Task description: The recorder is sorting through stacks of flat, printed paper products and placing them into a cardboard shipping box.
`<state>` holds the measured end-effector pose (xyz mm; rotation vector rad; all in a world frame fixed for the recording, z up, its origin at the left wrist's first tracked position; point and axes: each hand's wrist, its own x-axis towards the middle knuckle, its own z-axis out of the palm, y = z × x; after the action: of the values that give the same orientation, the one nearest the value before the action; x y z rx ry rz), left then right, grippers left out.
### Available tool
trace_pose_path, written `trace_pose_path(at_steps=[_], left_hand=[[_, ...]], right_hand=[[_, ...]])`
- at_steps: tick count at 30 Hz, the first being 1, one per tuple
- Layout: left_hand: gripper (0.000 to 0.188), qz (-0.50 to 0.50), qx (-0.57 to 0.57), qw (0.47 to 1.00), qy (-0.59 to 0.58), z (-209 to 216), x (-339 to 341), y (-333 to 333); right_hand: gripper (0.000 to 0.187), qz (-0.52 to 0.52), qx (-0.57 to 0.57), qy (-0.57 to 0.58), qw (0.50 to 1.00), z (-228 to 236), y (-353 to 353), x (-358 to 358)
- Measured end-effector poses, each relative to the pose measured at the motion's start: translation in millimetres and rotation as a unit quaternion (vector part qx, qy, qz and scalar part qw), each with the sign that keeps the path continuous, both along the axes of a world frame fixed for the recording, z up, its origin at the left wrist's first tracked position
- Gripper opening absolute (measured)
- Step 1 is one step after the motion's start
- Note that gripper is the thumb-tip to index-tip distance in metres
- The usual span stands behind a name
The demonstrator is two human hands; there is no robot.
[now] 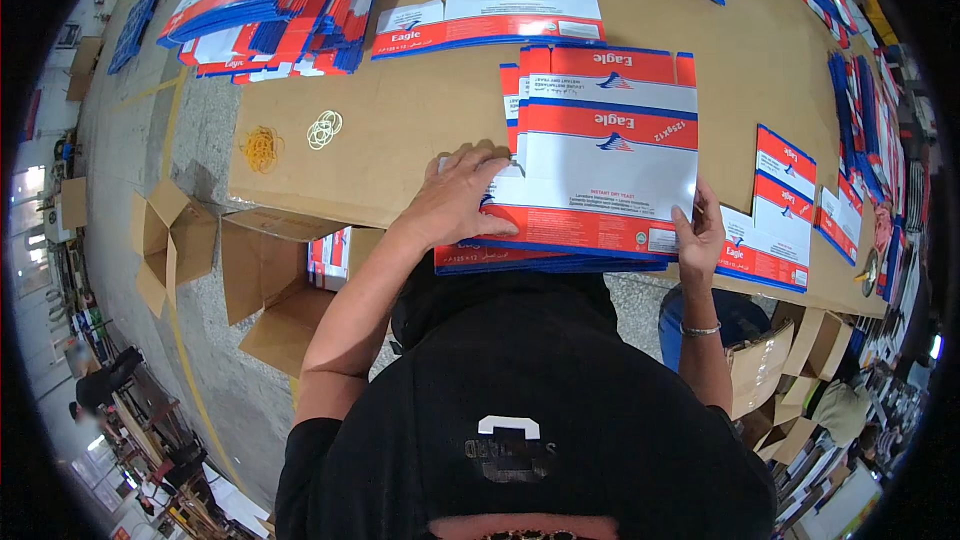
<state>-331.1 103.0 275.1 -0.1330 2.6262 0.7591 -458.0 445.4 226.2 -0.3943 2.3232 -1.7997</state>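
Observation:
A flat red, white and blue carton blank [605,180] lies before me over a stack of similar blanks [560,262] at the table's near edge. My left hand [460,195] grips its left side, thumb low on the printed face and fingers bent along the edge. At its right edge, my right hand [703,228] holds the blank with the thumb in front and the other fingers partly hidden. Part of another blank [511,100] shows behind its upper left side.
Yellow rubber bands [261,148] and pale rubber bands [323,130] lie on the cardboard-covered table [400,110]. Piles of blanks [280,10] stand far left; more blanks [783,205] lie right. Open brown boxes [172,240] stand on the floor left, others [765,365] lower right.

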Motion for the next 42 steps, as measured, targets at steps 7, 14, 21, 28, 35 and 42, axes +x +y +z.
trace_pose_path(at_steps=[7,14,21,28,35,42], left_hand=[[0.082,0.045,-0.017,0.998,0.028,22,3,12],[0.062,0.045,0.016,0.992,0.119,21,4,16],[0.045,0.036,0.035,0.988,0.143,12,14,13],[0.039,0.035,0.076,0.992,0.099,24,12,13],[0.035,0.027,0.103,0.979,0.175,5,24,23],[0.033,0.038,0.079,0.98,0.176,1,24,20]], right_hand=[[0.041,-0.048,-0.055,-0.044,0.996,9,1,1],[0.022,-0.056,0.004,-0.11,0.992,16,-5,-5],[0.018,-0.065,-0.007,-0.071,0.995,13,-7,2],[0.018,-0.055,0.006,-0.054,0.997,17,-9,-5],[0.048,0.033,0.278,0.322,0.905,58,-70,10],[0.046,0.351,0.271,0.261,0.857,30,-136,35]])
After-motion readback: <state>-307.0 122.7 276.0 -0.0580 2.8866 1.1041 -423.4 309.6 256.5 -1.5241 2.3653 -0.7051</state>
